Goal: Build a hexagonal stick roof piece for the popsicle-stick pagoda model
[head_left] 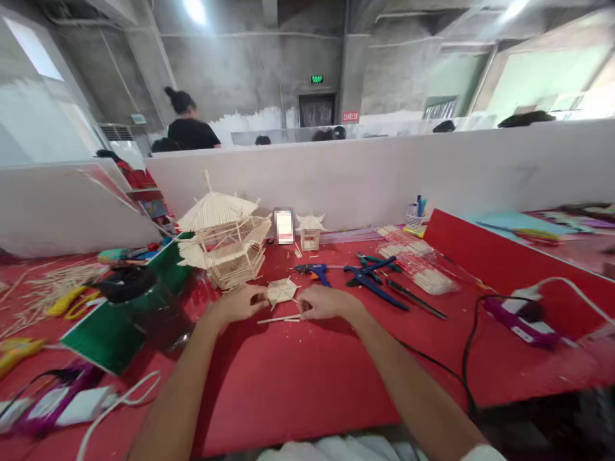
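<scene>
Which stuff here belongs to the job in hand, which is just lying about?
Likely part of the job:
- small stick lattice, between the left hand and right hand
- loose sticks in front of it
- blue glue gun
- bagged sticks

Probably just lying about:
- lit screen
- dark-lidded jar
- pen holder

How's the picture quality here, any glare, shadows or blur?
In the head view: the ceiling lights glare white, the phone is washed out, a soft shadow darkens the table beside the left forearm, and the left power strip looks blurred.
</scene>
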`<state>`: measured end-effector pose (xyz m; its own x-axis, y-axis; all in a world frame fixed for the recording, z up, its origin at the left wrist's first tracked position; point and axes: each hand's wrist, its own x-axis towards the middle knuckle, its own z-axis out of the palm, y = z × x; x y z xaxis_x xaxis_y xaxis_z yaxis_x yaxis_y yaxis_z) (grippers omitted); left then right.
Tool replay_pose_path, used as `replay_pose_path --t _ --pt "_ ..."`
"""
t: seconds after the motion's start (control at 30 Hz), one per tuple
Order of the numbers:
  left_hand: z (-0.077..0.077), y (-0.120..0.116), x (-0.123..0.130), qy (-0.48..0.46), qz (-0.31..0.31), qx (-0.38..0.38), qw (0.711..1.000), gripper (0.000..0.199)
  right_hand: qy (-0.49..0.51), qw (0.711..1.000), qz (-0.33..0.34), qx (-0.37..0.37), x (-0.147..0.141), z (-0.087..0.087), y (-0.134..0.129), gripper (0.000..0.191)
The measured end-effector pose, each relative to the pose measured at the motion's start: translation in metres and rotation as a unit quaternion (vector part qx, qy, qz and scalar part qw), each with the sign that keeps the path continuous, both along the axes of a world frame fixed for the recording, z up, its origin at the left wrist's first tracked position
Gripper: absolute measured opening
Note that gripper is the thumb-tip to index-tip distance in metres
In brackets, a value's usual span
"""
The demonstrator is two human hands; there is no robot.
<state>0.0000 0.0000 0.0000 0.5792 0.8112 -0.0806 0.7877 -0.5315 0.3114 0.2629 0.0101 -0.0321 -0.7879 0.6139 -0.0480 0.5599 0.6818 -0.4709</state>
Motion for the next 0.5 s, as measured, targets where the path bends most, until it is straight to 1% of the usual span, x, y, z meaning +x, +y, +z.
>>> replay_pose_path --t 0.07,0.17,0.33,0.5 --pt "0.001 -0.003 0.001 -0.005 -0.016 -0.054 0.998 0.028 -0.012 1.000 -0.005 -0.004 0.000 -0.002 0.000 0.011" --pt "0.002 -0.006 0.003 0.002 -0.020 -0.102 0.995 0.024 -0.031 0.999 -0.009 -0.010 0.000 -0.001 0.000 0.012" --pt "-0.001 -0.007 0.006 0.030 -0.009 -0.108 0.994 0.016 -0.052 0.998 -0.015 -0.027 0.001 0.007 -0.004 0.013" --pt "-0.005 -0.006 0.006 0.018 -0.019 -0.126 0.992 0.015 -0.064 0.997 -0.023 -0.019 0.002 0.013 -0.008 0.015"
